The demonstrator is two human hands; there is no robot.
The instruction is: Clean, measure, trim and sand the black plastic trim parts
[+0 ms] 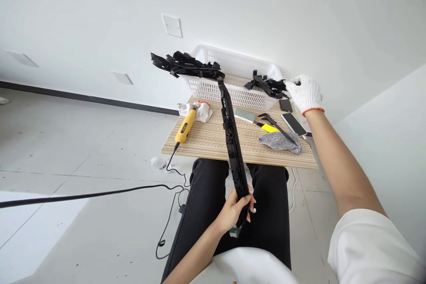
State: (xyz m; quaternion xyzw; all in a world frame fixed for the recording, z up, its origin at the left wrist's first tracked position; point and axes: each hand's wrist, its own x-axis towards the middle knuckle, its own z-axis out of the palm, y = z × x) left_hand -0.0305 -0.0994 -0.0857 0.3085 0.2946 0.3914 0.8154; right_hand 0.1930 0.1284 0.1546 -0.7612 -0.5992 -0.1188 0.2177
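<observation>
Head view: the left hand (233, 207), bare, holds the near end of a long black strip (232, 137) above the lap. Its grip is narrow, thumb on top and fingers around the far side. The strip extends away across the bench (213, 140), tilted slightly left, its far end in front of the basket (204, 88). Contact between that end and the left parts (191, 65) cannot be determined.

The right hand (304, 94), in a white glove, is at the right end of the basket, fingers curled at the right parts (266, 85). Whether its grip is closed on one of them cannot be told. Both groups of black parts lie over the basket, the left group overhanging its left end.

On the left of the bench, a yellow tool (186, 126) lies against a white glove (203, 113); its cord (171, 156) drops over the near edge. To the right, a caliper (277, 126) lies partly on a grey cloth (278, 141). A phone (293, 124) lies just right of the caliper.
</observation>
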